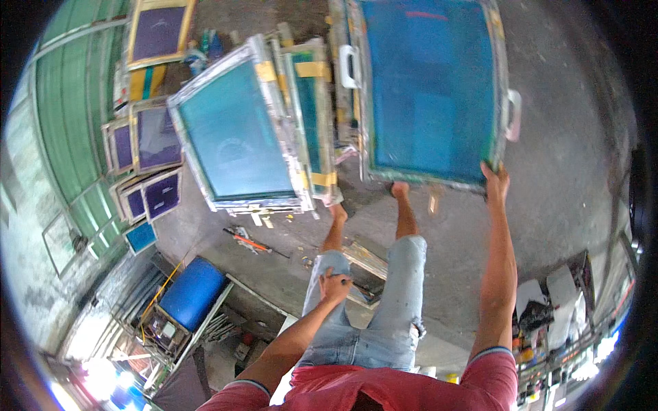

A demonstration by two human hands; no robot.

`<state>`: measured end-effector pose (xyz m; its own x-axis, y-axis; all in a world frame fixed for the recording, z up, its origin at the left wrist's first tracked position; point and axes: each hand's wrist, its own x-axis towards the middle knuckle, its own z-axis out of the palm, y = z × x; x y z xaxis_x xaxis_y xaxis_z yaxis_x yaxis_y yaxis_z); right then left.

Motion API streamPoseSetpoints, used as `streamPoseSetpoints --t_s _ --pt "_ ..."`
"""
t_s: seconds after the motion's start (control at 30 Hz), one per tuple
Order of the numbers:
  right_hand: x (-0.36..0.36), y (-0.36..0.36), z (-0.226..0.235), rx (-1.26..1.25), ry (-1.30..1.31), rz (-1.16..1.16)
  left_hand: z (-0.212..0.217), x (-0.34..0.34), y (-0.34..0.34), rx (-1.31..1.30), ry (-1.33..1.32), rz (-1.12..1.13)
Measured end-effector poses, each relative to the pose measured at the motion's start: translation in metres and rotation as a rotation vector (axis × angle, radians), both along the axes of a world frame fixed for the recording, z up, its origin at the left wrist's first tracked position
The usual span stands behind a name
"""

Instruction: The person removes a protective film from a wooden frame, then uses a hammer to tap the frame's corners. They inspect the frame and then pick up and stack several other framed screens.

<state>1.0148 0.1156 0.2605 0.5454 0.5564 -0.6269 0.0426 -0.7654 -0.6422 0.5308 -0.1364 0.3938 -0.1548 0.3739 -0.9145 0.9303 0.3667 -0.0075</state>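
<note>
My right hand [496,185] grips the lower right corner of a large screen-printing frame [432,89] with blue mesh and a worn, taped rim. A white handle [513,115] juts from the right side of that frame, and another white handle [349,66] from its left. My left hand [334,288] is closed in front of my thigh, with a small dark tip showing between the fingers; what it belongs to is too small to make out. Left of the big frame, a second screen frame [233,130] with lighter blue mesh leans against a taped stack of frames [312,116].
Smaller frames with purple mesh [162,195] stand along the green corrugated wall [75,103]. On the grey floor [439,226] lies an orange-and-black tool [253,241]. A blue barrel [194,291] is at the lower left, and cluttered shelving [558,329] at the lower right.
</note>
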Motion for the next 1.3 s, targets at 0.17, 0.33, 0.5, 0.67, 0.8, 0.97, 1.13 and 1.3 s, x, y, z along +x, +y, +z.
streamPoseSetpoints --t_s 0.17,0.33,0.5,0.67,0.8,0.97,1.13,1.3 --pt "-0.061 -0.041 0.07 -0.01 0.175 0.076 0.003 -0.016 -0.009 0.022 -0.034 -0.006" --pt "-0.218 -0.018 0.141 -0.227 0.261 0.29 0.007 -0.016 -0.016 -0.023 -0.052 0.134" --pt "-0.415 -0.014 0.099 -0.084 0.246 0.37 0.008 -0.049 0.0 0.001 -0.247 0.427" --pt "-0.508 0.018 0.082 -0.052 0.292 0.37 0.018 -0.053 0.028 0.149 -0.281 0.55" --pt "-0.525 0.015 0.059 -0.064 0.29 0.438 0.026 -0.044 0.031 0.224 -0.311 0.579" --pt "-0.43 0.025 0.046 -0.052 0.606 0.866 0.007 -0.042 0.023 -0.095 -0.375 0.819" --pt "-0.249 0.014 -0.034 0.063 -0.062 0.604 0.004 -0.04 0.029 -0.11 -0.349 0.929" --pt "-0.093 0.073 -0.1 -0.196 -0.505 0.317 0.007 -0.028 0.036 -0.146 -0.293 0.982"
